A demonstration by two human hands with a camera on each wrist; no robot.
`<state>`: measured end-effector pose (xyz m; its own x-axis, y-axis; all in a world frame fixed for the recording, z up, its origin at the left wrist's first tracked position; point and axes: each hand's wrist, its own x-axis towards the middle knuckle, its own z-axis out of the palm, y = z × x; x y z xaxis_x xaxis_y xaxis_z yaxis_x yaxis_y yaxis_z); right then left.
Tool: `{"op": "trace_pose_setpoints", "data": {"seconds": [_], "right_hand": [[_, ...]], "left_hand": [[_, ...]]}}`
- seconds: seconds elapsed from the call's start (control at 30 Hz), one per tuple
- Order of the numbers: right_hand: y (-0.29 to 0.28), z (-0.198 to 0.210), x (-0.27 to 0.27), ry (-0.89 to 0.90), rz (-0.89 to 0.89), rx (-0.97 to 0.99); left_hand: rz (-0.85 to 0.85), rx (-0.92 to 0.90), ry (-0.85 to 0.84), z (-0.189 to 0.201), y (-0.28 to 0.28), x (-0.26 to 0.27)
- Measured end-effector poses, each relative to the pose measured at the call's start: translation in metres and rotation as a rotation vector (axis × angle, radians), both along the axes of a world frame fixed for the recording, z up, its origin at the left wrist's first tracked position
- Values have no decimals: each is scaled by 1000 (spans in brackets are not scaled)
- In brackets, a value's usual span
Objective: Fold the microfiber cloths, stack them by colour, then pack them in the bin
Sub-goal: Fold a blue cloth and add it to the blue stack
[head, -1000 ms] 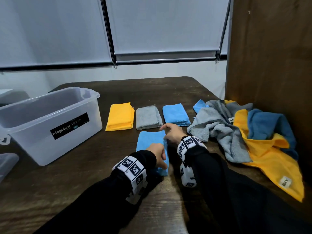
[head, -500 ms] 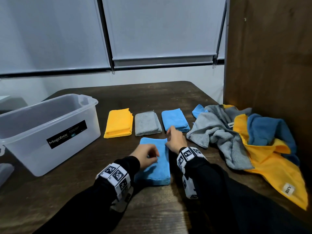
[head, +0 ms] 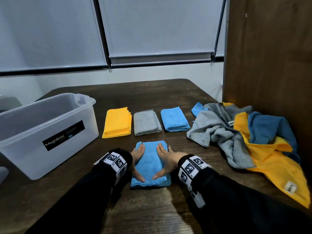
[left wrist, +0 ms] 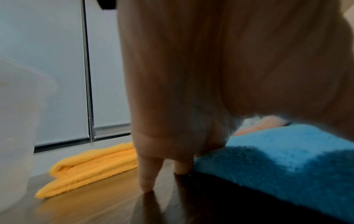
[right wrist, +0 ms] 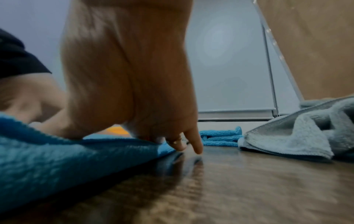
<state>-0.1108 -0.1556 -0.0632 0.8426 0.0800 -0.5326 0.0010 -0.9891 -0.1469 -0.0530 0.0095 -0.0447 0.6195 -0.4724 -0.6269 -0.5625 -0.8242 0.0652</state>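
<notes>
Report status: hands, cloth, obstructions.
Both hands, left and right, flat on folded blue cloth. Blue stack beyond it. Nothing in the way.

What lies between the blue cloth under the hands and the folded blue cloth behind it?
Nothing visible does. The blue cloth under the hands and the folded blue cloth are parted only by bare table. The left hand and right hand press flat on the near cloth. The grey folded cloth lies beside that path.
</notes>
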Motion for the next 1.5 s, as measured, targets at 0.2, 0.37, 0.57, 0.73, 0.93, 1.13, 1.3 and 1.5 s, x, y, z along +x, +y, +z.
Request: {"op": "trace_pose_setpoints", "data": {"seconds": [0.2, 0.37, 0.57, 0.73, 0.93, 1.13, 1.3, 1.5], "right_hand": [[-5, 4, -8, 7, -163, 47], [-17, 10, -15, -295, -423, 93], [-11, 4, -21, -211, -563, 503], [-14, 5, -17, -177, -615, 741], [-51, 23, 4, -470, -676, 778], [-99, 50, 31, -809, -705, 873], [-125, 68, 65, -992, -662, 806], [-146, 55, 121, -990, -663, 783]], "left_hand": [[166, -129, -4, 2, 8, -1], [462, -314, -134, 8, 17, 8], [551, -441, 141, -1, 6, 4], [430, -430, 205, 11, -8, 13], [510, -770, 341, 30, -42, 22], [664, -1139, 436, 51, -84, 52], [734, -1290, 326, 59, -120, 92], [720, -1410, 172, 47, -155, 133]]}}
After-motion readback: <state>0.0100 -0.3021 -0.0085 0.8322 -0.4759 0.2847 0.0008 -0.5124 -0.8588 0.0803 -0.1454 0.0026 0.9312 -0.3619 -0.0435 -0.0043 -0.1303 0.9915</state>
